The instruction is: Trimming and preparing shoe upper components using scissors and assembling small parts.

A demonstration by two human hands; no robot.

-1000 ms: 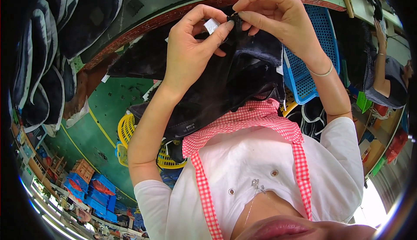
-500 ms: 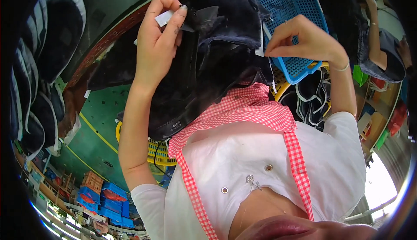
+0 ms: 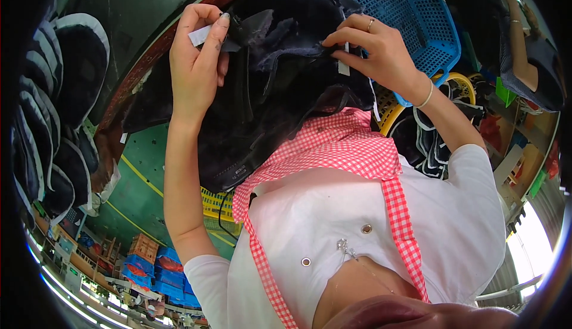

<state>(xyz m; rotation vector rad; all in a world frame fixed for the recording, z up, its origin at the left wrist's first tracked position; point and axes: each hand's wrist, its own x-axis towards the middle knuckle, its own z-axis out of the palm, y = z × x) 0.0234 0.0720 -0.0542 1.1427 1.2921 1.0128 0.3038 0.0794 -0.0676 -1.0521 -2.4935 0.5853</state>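
My left fingers (image 3: 218,30) pinch the fuzzy black material (image 3: 281,87) beside a flat white tag (image 3: 198,35); my right fingers (image 3: 356,36) grip its plush edge, loose folds between.

Worn at the left of a head-mounted pair, a wide fisheye camera looks steeply down past the wearer's lips (image 3: 387,316) and white shirt (image 3: 333,207), which fill the lower foreground at very close range. The left hand (image 3: 198,61) and right hand (image 3: 378,50) sit within arm's reach in the upper half, while a workbench (image 3: 134,13) bows toward the darkened, curved rim. The broad sweep also takes in distant blue crates (image 3: 170,278) at lower left and another person (image 3: 529,81) at far right.
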